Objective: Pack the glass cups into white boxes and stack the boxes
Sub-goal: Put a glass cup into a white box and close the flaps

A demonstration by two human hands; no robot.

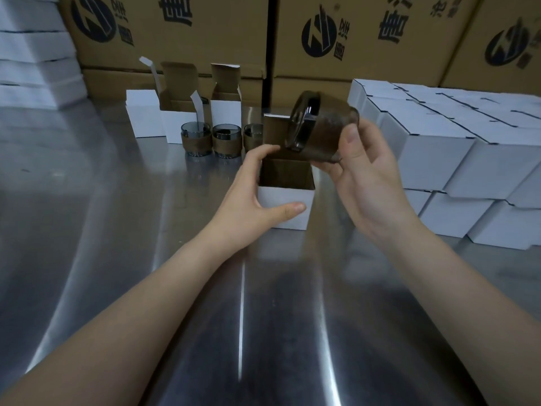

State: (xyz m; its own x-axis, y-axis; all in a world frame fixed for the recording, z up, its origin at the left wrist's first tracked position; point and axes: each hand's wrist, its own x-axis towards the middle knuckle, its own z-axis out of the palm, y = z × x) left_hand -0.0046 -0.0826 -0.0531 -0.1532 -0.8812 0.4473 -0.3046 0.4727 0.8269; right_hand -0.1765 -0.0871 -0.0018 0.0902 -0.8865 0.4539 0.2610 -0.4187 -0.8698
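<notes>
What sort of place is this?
Probably a packing station in a warehouse or small factory: big printed cartons line the back, closed white boxes are stacked on the steel table, and identical glass cups wait beside open boxes.

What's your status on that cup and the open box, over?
Left grip holds open white cardboard box. Right grip holds dark glass cup with brown sleeve, tilted above box mouth. Nothing blocking the opening.

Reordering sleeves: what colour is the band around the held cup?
Brown; the cup shows best in head view.
</notes>
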